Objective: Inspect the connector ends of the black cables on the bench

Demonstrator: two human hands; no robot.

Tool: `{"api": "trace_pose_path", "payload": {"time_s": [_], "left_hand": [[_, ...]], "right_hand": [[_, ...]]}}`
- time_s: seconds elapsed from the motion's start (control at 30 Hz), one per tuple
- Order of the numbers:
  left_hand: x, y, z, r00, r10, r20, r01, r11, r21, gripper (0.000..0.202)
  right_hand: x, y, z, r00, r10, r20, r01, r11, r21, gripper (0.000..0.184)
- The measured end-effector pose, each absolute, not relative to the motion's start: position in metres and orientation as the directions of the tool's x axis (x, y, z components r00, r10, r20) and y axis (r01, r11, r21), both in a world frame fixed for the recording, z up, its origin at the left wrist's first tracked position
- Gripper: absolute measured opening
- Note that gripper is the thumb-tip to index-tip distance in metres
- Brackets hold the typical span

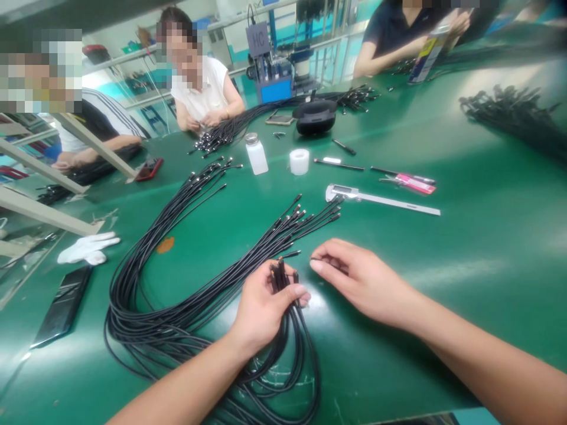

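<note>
My left hand (266, 304) is closed round several black cables (301, 342), with their connector ends pointing up between thumb and fingers. From this grip the cables loop down towards the table's near edge. To its right, my right hand (358, 277) is held in a pinch, apart from the left. A small dark spot shows at its fingertips, too small to name. Beyond both hands, the loose connector ends of a long cable bundle (212, 268) fan out on the green table (443, 283). This bundle curves round on the left.
Past the cables stand a white bottle (257, 154) and a white tape roll (299, 162). A digital caliper (390, 200) lies to the right, near pens (339, 164). At left are a white glove (88, 248) and a phone (64, 304). Several co-workers sit around the table with more cables (509, 115).
</note>
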State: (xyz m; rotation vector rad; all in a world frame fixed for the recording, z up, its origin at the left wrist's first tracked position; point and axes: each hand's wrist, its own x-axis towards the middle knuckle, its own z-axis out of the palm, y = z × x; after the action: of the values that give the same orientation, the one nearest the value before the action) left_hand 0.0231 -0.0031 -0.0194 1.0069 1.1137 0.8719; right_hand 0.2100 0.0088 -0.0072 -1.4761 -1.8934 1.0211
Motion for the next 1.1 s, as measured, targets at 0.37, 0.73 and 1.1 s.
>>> {"api": "trace_pose_path", "payload": {"time_s": [0.37, 0.73, 1.1], "left_hand": [[0.020, -0.003, -0.025, 0.285, 0.921, -0.267, -0.039, 0.290, 0.956, 0.026], [0.022, -0.001, -0.019, 0.282, 0.941, -0.186, 0.080, 0.170, 0.982, 0.017], [0.020, -0.002, -0.021, 0.293, 0.936, -0.197, 0.128, 0.165, 0.978, 0.016]], "right_hand": [[0.210, 0.003, 0.002, -0.390, 0.916, -0.096, 0.454, 0.100, -0.886, 0.018], [0.209, 0.001, 0.005, -0.458, 0.886, -0.068, 0.462, 0.171, -0.870, 0.025], [0.209, 0.001, 0.003, -0.462, 0.882, -0.089, 0.506, 0.180, -0.844, 0.023]]}}
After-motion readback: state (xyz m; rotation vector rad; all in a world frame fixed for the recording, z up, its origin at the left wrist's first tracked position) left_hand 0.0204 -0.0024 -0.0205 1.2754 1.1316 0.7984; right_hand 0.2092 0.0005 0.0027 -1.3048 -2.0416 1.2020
